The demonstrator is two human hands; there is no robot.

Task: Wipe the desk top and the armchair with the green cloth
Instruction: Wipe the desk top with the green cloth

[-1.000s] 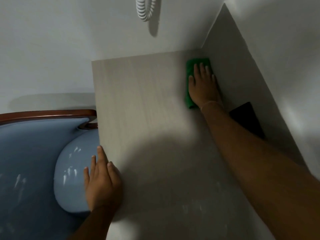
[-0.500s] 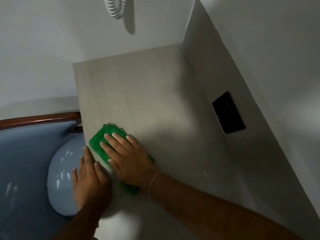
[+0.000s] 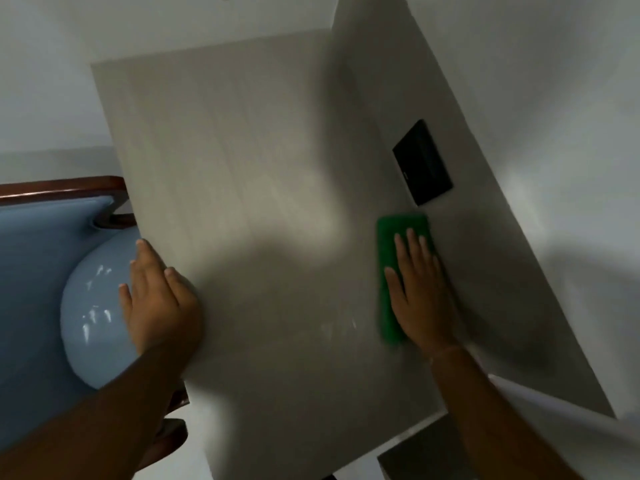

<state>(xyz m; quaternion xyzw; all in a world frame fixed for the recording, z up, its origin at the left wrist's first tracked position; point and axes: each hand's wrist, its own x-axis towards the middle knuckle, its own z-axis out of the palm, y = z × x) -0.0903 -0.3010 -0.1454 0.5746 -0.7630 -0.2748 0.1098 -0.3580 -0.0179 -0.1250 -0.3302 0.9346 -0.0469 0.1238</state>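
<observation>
Green cloth (image 3: 393, 268) lies folded flat on the right side of the pale wood-grain counter (image 3: 242, 168), close to the upright side panel (image 3: 485, 237) and just below the black rectangular plate (image 3: 422, 162) set into that panel. The right hand (image 3: 420, 289) presses down on the cloth with the palm flat and the fingers (image 3: 410, 242) stretched out together, pointing away from the person; its grip is released, nothing is clenched, and the cloth shows along the hand's left side and beyond the fingertips. The cloth's edges are blurred.

The left hand (image 3: 157, 296) rests flat on the counter's left edge, fingers spread and straight, its grip released too and holding nothing. Part of that hand overhangs the edge above the armchair (image 3: 41, 271), which stands just beside the counter on the left. The chair has shiny light-blue padding, a rounded arm pad (image 3: 93, 317) directly under the hand, and a dark reddish-brown wooden frame (image 3: 62, 188) along its top. The two hands are well apart, with a bare stretch of counter between them, partly in shadow. White walls (image 3: 554, 81) rise behind and to the right of the counter.
</observation>
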